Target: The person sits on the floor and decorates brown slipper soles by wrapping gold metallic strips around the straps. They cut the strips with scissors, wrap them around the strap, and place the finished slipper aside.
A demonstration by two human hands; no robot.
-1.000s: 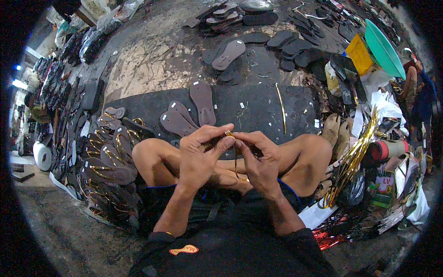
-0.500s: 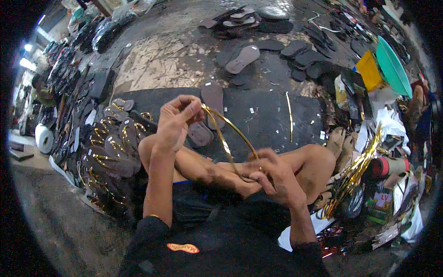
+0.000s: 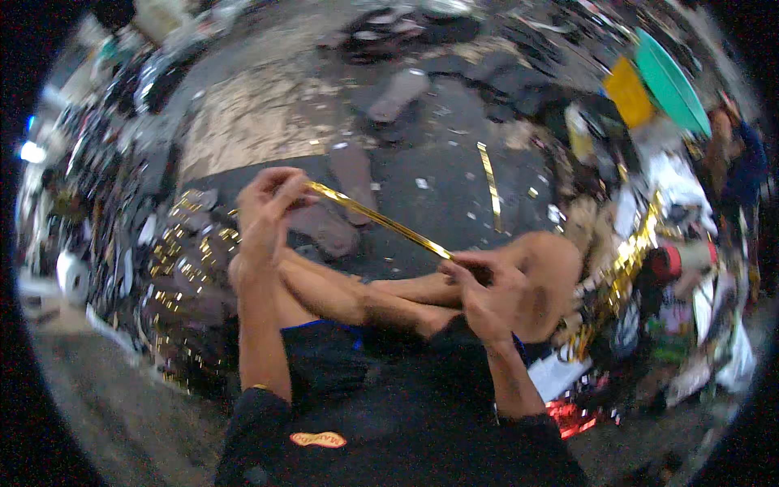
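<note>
A shiny gold strap (image 3: 381,219) is stretched taut between my two hands, above my crossed legs. My left hand (image 3: 272,203) pinches its upper end between thumb and fingers. At the lower end, my right hand (image 3: 487,288) grips it near my right knee. Below the strap and beyond my left hand lie a brown sandal sole (image 3: 324,227) and another brown sole (image 3: 353,174) on the dark mat (image 3: 422,219). A second gold strip (image 3: 490,187) rests on the mat farther to the right. The picture is somewhat blurred by motion.
Sandals with gold straps (image 3: 191,260) are piled at my left. A bundle of gold strips (image 3: 633,260) lies at my right, near a red-ended roll (image 3: 682,260). More soles (image 3: 398,93) lie ahead. A green basin (image 3: 672,81) stands by a yellow container (image 3: 629,91); another person (image 3: 742,154) is at far right.
The gold strap, looped and slack before, is now pulled straight between my hands. My left hand has moved left, and my right hand has shifted slightly up and right. The whole view has shifted.
</note>
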